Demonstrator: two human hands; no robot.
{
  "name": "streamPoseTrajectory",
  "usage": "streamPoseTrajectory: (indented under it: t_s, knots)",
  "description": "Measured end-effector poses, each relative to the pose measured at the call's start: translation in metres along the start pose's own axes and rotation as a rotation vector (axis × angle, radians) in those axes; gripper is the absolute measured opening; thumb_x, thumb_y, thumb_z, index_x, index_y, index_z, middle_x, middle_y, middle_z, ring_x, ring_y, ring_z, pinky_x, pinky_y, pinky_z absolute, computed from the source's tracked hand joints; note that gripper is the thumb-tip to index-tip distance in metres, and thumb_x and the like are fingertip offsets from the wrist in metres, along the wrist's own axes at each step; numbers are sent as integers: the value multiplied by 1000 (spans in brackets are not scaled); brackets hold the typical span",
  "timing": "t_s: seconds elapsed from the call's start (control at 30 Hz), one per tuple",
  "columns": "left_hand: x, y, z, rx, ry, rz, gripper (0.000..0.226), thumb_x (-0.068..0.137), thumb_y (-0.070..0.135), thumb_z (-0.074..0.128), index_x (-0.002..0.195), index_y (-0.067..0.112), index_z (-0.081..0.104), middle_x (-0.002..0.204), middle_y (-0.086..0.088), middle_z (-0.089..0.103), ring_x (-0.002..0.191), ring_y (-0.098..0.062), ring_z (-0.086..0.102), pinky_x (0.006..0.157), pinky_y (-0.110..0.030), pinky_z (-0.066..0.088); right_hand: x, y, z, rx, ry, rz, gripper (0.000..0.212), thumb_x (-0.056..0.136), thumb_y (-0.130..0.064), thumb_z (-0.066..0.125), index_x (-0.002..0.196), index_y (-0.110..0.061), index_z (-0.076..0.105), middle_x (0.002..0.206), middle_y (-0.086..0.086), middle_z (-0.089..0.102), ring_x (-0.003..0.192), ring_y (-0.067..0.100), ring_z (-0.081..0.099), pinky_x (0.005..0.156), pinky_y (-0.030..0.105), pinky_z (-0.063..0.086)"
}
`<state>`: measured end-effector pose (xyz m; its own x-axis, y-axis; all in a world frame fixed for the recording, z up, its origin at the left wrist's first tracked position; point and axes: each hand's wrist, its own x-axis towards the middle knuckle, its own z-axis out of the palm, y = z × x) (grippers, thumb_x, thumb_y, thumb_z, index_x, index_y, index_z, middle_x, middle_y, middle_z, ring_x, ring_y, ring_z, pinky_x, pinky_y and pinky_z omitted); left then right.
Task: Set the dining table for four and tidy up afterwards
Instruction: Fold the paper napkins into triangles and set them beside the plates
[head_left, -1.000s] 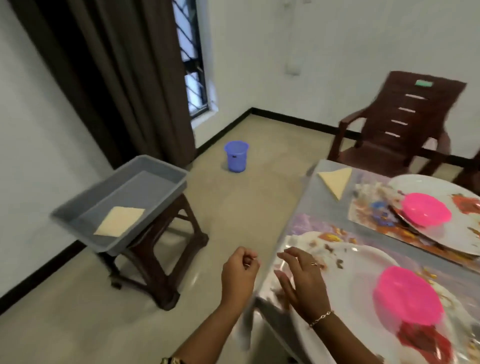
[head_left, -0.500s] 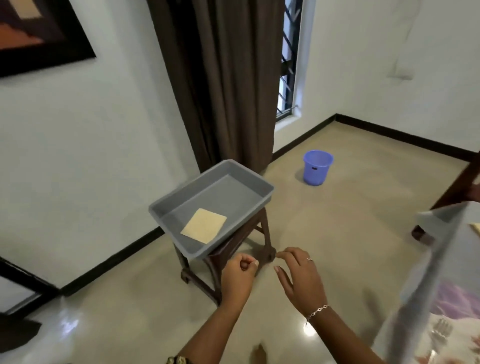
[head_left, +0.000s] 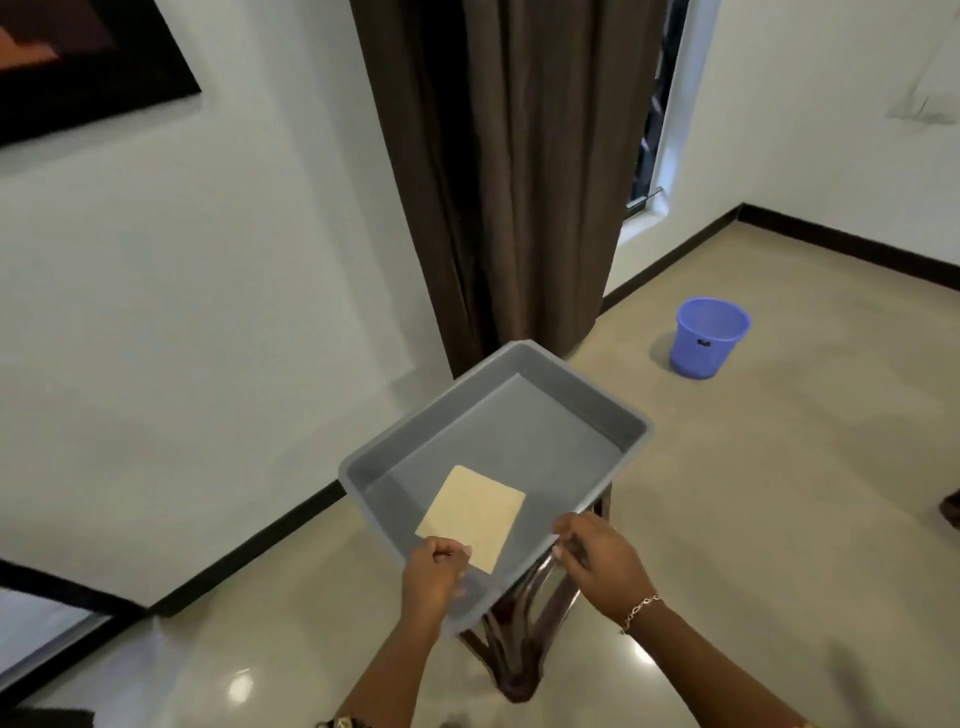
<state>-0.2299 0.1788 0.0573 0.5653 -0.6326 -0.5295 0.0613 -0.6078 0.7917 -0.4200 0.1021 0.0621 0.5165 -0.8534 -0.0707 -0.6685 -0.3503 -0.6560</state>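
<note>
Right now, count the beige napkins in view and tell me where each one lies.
1. The beige napkin lies flat in the grey tub, toward its near end, one corner by the left hand. The tub's floor shows almost fully, so none seems hidden.

Both hands (head_left: 435, 567) now at tray (head_left: 613, 402)
</note>
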Motion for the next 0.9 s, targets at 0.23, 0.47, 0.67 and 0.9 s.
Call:
streamPoseTrajectory:
  t_s: [0.23, 0.47, 0.67, 0.9]
  knots:
    - [133, -12, -19, 209, -64, -178, 8, 83, 11, 68, 88, 8, 63, 98, -19, 66, 88, -31, 61, 84, -40, 51, 90, -6, 55, 9, -156, 192, 23, 89, -16, 55, 111, -15, 58, 96, -4, 52, 80, 9, 50, 69, 12, 37]
    - [217, -26, -5, 735, -150, -281, 41, 89, 25, 59, 121, -1, 53, 126, -16, 57, 115, -30, 56, 91, -35, 49, 147, 8, 107, 113, -260, 608, 29, 89, -14, 56, 118, -7, 55, 109, 10, 60, 102, 23, 58, 84, 23, 42]
    - [227, -32, 14, 1103, -123, -221, 71, 86, 40, 64, 132, 0, 28, 135, -16, 47, 125, -29, 45, 91, -35, 46, 150, 4, 122, 185, -194, 795, 26, 90, -9, 54, 116, -7, 57, 104, 11, 62, 98, 25, 59, 86, 29, 45]
    - [228, -21, 14, 1043, -178, -160, 30, 87, 36, 57, 104, 13, 66, 108, -9, 66, 95, -25, 62, 81, -33, 52, 136, -6, 114, 295, -19, 858, 23, 92, -8, 50, 113, -7, 59, 97, 2, 56, 99, 25, 58, 80, 23, 40]
